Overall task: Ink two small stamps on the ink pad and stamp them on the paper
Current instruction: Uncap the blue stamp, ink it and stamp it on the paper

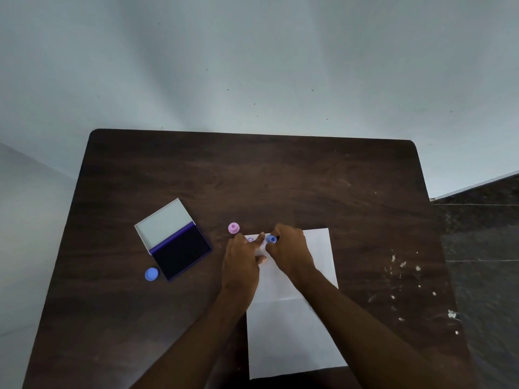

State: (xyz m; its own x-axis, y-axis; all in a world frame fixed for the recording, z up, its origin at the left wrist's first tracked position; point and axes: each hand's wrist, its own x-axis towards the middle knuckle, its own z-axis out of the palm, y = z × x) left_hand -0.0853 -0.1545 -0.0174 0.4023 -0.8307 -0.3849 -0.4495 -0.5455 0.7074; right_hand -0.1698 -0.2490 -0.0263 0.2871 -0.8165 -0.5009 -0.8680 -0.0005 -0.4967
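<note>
A white sheet of paper (292,327) lies on the dark wooden table (280,175), with faint purple stamp marks (250,239) near its far left corner. My right hand (289,252) grips a small blue stamp (271,238) and holds it down on the paper's far edge. My left hand (243,258) rests flat on the paper's left corner, fingers spread, holding nothing. A pink stamp (233,227) stands upright just beyond the left hand. The open ink pad (179,249), dark purple with its white lid folded back, sits to the left.
A round blue cap (151,274) lies on the table by the ink pad's near corner. White flecks (404,265) mark the table's right side. A pale wall rises behind the table, and dark flooring shows at the right.
</note>
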